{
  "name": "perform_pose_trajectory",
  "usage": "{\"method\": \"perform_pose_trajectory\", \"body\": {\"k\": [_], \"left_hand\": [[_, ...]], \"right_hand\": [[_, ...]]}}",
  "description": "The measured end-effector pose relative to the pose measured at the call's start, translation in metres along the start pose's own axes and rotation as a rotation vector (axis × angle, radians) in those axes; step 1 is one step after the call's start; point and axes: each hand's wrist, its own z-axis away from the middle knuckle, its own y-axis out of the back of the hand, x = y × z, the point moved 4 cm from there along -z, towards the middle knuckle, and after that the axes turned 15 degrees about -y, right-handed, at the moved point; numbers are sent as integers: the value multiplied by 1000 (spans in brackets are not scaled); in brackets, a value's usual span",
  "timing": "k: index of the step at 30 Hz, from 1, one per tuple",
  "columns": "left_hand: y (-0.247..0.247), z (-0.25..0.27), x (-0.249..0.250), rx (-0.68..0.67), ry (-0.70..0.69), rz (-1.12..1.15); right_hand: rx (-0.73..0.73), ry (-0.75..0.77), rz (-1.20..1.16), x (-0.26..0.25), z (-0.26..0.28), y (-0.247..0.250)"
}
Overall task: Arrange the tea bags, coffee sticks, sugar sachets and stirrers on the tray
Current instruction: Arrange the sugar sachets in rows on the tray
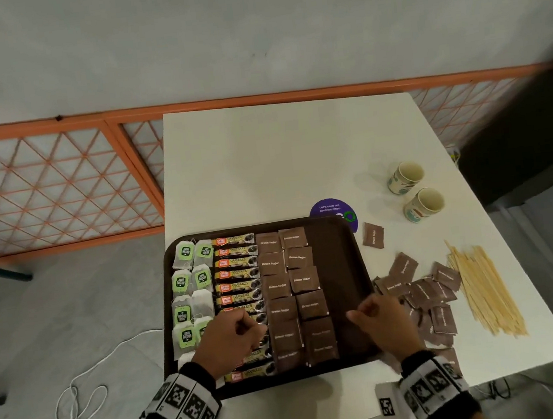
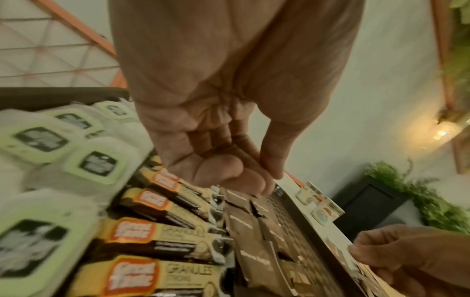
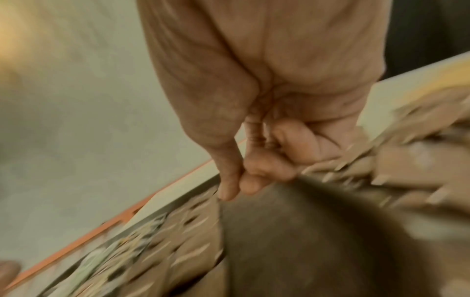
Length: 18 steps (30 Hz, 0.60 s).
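Observation:
A dark brown tray (image 1: 340,271) lies on the white table (image 1: 280,160). It holds tea bags (image 1: 190,281) with green tags at its left, a column of coffee sticks (image 1: 238,275) beside them, and two columns of brown sugar sachets (image 1: 290,283). My left hand (image 1: 237,334) hovers over the near coffee sticks (image 2: 162,237), fingers (image 2: 229,172) curled into the palm and holding nothing. My right hand (image 1: 377,318) is above the tray's right rim. Its thumb and forefinger (image 3: 229,191) touch, and I see nothing between them. Loose sugar sachets (image 1: 426,295) and wooden stirrers (image 1: 484,289) lie right of the tray.
Two paper cups (image 1: 406,177) (image 1: 424,204) stand at the back right. A purple round sticker (image 1: 332,208) and a lone sachet (image 1: 373,235) lie beyond the tray. The tray's right strip is bare. A white cable (image 1: 81,386) lies on the floor to the left.

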Motion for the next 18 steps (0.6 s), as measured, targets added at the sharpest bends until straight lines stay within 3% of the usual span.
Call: {"method": "perform_pose_trajectory", "body": {"k": [4,7,12,18], "left_hand": [[-30,-17,27,-59,-73,-53],[-56,-32,53,-109,-139,-133],[-105,-63,92,-134,-178,-251],[-160,-105,117,-134,-168,-454]], "right_hand": [[138,-154,48,68,-20,67],[194,-209,105,90,-36,98],[137,-54,149,72,-80,86],[146,-163,231,90,-106,78]]}}
